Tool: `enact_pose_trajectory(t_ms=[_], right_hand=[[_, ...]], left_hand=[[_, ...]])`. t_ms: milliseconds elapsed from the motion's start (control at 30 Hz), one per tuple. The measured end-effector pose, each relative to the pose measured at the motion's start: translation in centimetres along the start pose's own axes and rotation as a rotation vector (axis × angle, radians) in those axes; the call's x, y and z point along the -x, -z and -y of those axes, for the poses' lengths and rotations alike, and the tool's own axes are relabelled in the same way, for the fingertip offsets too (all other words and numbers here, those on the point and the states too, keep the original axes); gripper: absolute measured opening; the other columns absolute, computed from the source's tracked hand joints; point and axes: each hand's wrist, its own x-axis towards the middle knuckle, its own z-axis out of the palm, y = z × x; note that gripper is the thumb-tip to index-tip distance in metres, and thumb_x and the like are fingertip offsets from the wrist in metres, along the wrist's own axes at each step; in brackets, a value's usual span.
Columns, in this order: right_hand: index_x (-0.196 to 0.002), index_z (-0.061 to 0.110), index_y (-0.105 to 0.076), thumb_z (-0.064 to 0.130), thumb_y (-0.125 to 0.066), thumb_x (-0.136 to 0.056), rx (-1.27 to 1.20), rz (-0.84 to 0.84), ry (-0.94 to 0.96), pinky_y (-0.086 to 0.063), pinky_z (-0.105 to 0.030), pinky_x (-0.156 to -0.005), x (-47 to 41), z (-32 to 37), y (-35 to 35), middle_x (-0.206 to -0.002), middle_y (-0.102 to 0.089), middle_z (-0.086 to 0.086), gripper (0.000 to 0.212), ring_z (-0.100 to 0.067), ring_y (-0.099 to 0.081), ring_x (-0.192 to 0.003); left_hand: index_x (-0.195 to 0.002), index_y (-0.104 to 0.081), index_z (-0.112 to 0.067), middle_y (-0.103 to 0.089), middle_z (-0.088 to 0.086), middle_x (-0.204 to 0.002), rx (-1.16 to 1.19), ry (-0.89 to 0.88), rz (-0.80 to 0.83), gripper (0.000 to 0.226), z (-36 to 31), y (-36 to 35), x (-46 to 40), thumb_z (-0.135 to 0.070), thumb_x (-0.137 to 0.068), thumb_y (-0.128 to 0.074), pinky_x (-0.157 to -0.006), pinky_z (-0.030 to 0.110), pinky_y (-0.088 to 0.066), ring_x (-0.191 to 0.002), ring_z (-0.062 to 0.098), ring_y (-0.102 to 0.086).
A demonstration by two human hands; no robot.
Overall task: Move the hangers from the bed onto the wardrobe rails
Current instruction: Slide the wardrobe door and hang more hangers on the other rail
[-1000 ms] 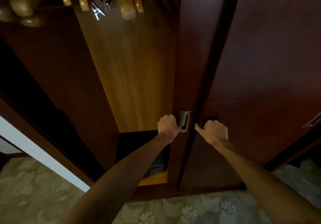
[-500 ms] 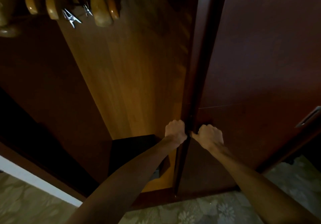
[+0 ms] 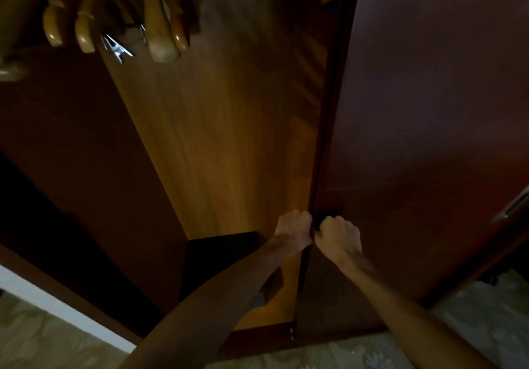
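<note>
Both hands, left and right, have fingers curled tight on the upright door edge, while the hangers hang on the rail up-left, nearer the left hand.

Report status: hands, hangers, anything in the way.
Both hands, left and right, grip the sliding door's edge. Wooden hangers hang inside, top left. Nothing blocks them.

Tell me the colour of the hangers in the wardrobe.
Light golden wood hangers, seen best in the head view.
</note>
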Motion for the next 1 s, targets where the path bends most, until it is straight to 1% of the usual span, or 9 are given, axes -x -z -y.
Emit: enact_pose_trajectory(t_ms=[133,233,300,467,600,733,867,933,1000], right_hand=[[-0.083,0.023,-0.065,0.036,-0.049,-0.101,-0.092,-0.061,0.095,-0.054,-0.027,-0.065,0.1,2.7,3.2,-0.08,-0.06,0.006,0.027,-0.01,-0.061,-0.072],[-0.079,0.028,-0.065,0.041,-0.049,-0.101,-0.189,-0.149,0.212,-0.044,-0.02,-0.057,-0.1,5.6,7.9,-0.072,-0.059,0.012,0.03,-0.005,-0.058,-0.065],[-0.088,0.029,-0.069,0.043,-0.051,-0.1,-0.278,-0.219,0.285,-0.041,-0.02,-0.054,-0.4,7.8,11.6,-0.072,-0.063,0.013,0.026,-0.004,-0.059,-0.064],[-0.11,0.026,-0.073,0.042,-0.057,-0.097,-0.469,-0.51,0.366,-0.06,-0.038,-0.067,-1.6,12.8,20.3,-0.093,-0.073,0.006,0.026,-0.014,-0.066,-0.07],[-0.102,0.021,-0.077,0.036,-0.059,-0.097,-0.637,-0.741,0.335,-0.056,-0.028,-0.064,-3.5,15.5,26.7,-0.083,-0.071,0.006,0.023,-0.007,-0.062,-0.06],[-0.111,0.019,-0.074,0.042,-0.055,-0.097,-0.721,-0.819,0.229,-0.046,-0.019,-0.062,-6.4,17.2,32.1,-0.077,-0.07,0.003,0.033,-0.003,-0.059,-0.06],[-0.127,0.018,-0.063,0.061,-0.05,-0.094,-0.684,-0.712,0.142,-0.051,-0.027,-0.069,-8.9,20.3,36.0,-0.086,-0.071,-0.003,0.056,-0.019,-0.069,-0.077],[-0.124,0.019,-0.059,0.067,-0.056,-0.088,-0.598,-0.613,0.118,-0.056,-0.031,-0.073,-9.6,21.8,36.9,-0.088,-0.065,-0.001,0.06,-0.023,-0.069,-0.082],[-0.122,0.023,-0.054,0.063,-0.066,-0.083,-0.513,-0.491,0.132,-0.058,-0.036,-0.079,-9.6,22.7,37.1,-0.084,-0.057,0.002,0.057,-0.023,-0.067,-0.087]], left_hand=[[-0.113,-0.064,-0.013,-0.067,0.007,-0.102,0.021,0.014,-0.16,0.018,1.6,3.7,1.3,-0.015,-0.097,-0.055,-0.075,0.035,-0.053,-0.094,0.026,-0.066],[-0.102,-0.068,-0.015,-0.067,0.002,-0.091,0.113,0.092,-0.311,0.013,3.5,8.8,3.0,-0.016,-0.096,-0.056,-0.071,0.034,-0.057,-0.084,0.019,-0.064],[-0.101,-0.069,-0.017,-0.069,-0.002,-0.086,0.239,0.159,-0.466,0.012,5.0,12.5,4.4,-0.02,-0.095,-0.059,-0.067,0.032,-0.06,-0.074,0.013,-0.066],[-0.108,-0.068,-0.022,-0.068,-0.013,-0.083,0.41,0.126,-0.938,0.014,7.6,21.9,7.5,-0.026,-0.096,-0.062,-0.06,0.014,-0.056,-0.067,-0.002,-0.064],[-0.102,-0.069,-0.016,-0.062,-0.014,-0.07,0.454,0.006,-1.19,0.012,8.4,30.4,8.0,-0.02,-0.097,-0.059,-0.053,0.006,-0.044,-0.062,-0.006,-0.06],[-0.106,-0.068,-0.012,-0.068,0.002,-0.068,0.522,0.026,-1.042,0.024,9.2,37.3,5.5,-0.03,-0.102,-0.053,-0.042,0.009,-0.043,-0.051,-0.001,-0.059],[-0.087,-0.064,-0.014,-0.074,0.006,-0.079,0.59,0.157,-0.859,0.04,9.7,42.9,1.3,-0.047,-0.102,-0.048,-0.071,0.033,-0.063,-0.07,0.015,-0.073],[-0.094,-0.061,-0.011,-0.074,0.01,-0.094,0.794,0.221,-0.631,0.042,9.6,44.9,-0.4,-0.049,-0.103,-0.046,-0.08,0.034,-0.063,-0.08,0.018,-0.074],[-0.113,-0.057,-0.014,-0.067,0.012,-0.11,1.046,0.219,-0.416,0.037,9.7,46.0,-1.6,-0.048,-0.104,-0.044,-0.083,0.035,-0.062,-0.093,0.021,-0.069]])
